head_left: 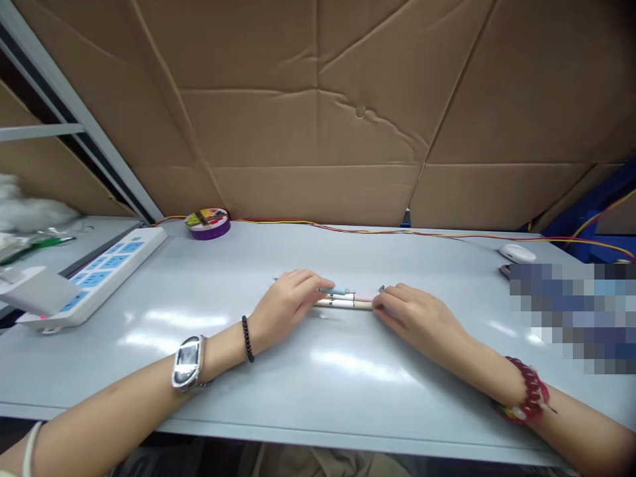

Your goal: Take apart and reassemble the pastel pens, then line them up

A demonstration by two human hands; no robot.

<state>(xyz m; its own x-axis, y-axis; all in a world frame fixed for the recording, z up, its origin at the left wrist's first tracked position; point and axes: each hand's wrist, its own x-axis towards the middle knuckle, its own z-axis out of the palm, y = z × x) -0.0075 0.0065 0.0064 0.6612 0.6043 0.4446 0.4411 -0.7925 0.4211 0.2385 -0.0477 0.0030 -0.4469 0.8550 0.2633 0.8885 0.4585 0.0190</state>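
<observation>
Several slim pens [348,305] lie side by side across the middle of the grey table, running left to right. One at the back has a light blue barrel [335,290]; those in front look white, pinkish and cream. My left hand [291,301] curls over their left part, fingers closed around them, and a thin tip sticks out beyond it on the left. At the other end, my right hand [420,321] has its fingertips closed on the right ends. A small metallic bit shows just behind these fingers. Both palms hide parts of the pens.
A white power strip [106,271] with blue sockets lies at the left. Near the cardboard wall [318,132] sits a round purple tin [209,224]; red and yellow wires [318,225] run behind. A white mouse-like object [517,253] and a blurred-out item occupy the right.
</observation>
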